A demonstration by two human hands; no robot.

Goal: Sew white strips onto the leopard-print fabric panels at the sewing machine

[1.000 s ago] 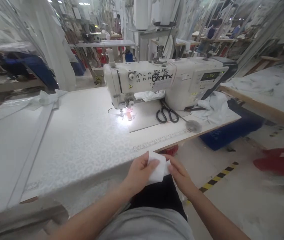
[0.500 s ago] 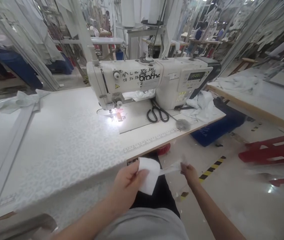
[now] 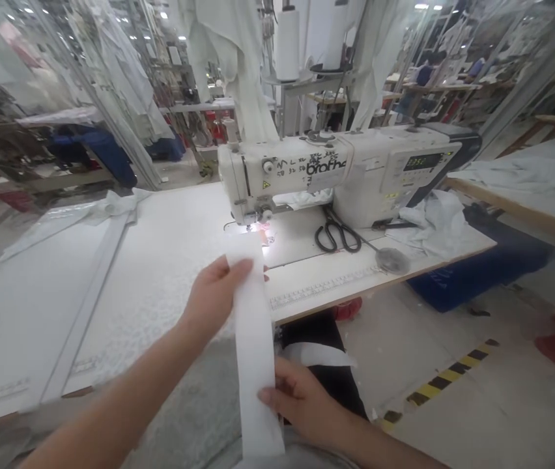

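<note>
A long white fabric strip (image 3: 254,339) runs from near the sewing machine's needle down toward my lap. My left hand (image 3: 215,293) pinches its upper end, fingers closed on it, just in front of the lit needle area (image 3: 258,228). My right hand (image 3: 301,400) grips the strip lower down, thumb on its edge, above my lap. The white sewing machine (image 3: 336,172) stands behind on the table (image 3: 160,273), which is covered with patterned white cloth.
Black scissors (image 3: 336,236) lie on the machine bed, a round metal disc (image 3: 391,259) to their right. Crumpled white cloth (image 3: 434,225) sits by the machine's right end. A flat white band (image 3: 92,286) crosses the table at left. A blue bin (image 3: 483,264) stands on the floor.
The small folded piece has been drawn out into a long strip. My left hand rose toward the needle; my right hand moved down to the strip's lower part.
</note>
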